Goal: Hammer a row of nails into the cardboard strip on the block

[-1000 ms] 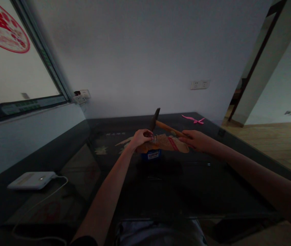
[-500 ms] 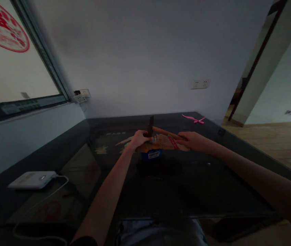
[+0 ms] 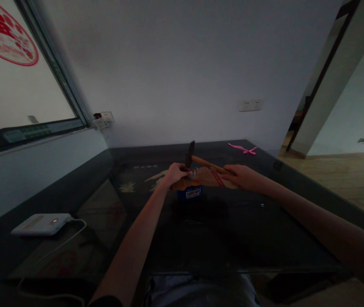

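A hammer with a dark head and a wooden handle (image 3: 209, 164) is gripped near its handle's end by my right hand (image 3: 242, 175). Its head stands just above a tan, patterned, flat piece (image 3: 202, 176) with a red stripe. My left hand (image 3: 176, 174) is closed, its fingers pinched at the left part of that piece, close under the hammer head; what lies between the fingertips is too small to make out. Under the tan piece is a blue container (image 3: 190, 193) with a white label, standing on the black table (image 3: 233, 238).
A white device (image 3: 41, 224) with a cable lies at the table's left. A pink ribbon (image 3: 244, 149) is at the back right. Wall sockets (image 3: 251, 105) are behind the table, and a window with a red sticker (image 3: 5, 32) is at the left.
The hammer head has risen slightly and tilted to the right, away from my left fingers. My left hand has stayed almost in place.
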Tool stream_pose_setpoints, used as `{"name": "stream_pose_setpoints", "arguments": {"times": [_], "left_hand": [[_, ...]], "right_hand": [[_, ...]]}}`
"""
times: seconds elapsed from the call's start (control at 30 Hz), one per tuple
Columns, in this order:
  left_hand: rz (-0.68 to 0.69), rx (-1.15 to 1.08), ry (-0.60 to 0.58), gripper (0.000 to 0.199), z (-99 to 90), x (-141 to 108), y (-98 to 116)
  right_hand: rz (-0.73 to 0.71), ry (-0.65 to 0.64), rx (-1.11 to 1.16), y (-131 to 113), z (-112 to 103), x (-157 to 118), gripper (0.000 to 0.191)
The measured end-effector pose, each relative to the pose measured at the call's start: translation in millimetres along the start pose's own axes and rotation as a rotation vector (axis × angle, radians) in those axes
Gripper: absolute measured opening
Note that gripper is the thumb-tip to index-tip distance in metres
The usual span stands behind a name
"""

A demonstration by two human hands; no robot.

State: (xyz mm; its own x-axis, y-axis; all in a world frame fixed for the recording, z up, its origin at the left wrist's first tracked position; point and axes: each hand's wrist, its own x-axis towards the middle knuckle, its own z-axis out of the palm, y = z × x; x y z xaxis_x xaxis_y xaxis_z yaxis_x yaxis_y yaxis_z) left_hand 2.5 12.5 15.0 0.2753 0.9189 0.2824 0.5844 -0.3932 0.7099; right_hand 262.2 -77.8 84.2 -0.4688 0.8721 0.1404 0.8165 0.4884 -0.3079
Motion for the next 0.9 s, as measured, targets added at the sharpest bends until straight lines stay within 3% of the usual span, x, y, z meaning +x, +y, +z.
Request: {"name": "stream_pose_setpoints", "arguments": {"times": [0.17, 0.37, 0.9], "left_hand": [[0.064, 0.001, -0.015, 0.016, -3.7, 1, -1], [0.159, -0.051, -0.072, 0.02, -16.3, 2, -11], [-0.027, -0.032, 0.001, 0.023, -9.5, 2, -14]], "right_hand": [[0.023, 0.075, 0.025, -4, -5, 0, 0.022], [0.018, 0.06, 0.035, -10, -1, 2, 0.023], [-0.036, -0.016, -0.023, -1, 4, 12, 0.027]]}}
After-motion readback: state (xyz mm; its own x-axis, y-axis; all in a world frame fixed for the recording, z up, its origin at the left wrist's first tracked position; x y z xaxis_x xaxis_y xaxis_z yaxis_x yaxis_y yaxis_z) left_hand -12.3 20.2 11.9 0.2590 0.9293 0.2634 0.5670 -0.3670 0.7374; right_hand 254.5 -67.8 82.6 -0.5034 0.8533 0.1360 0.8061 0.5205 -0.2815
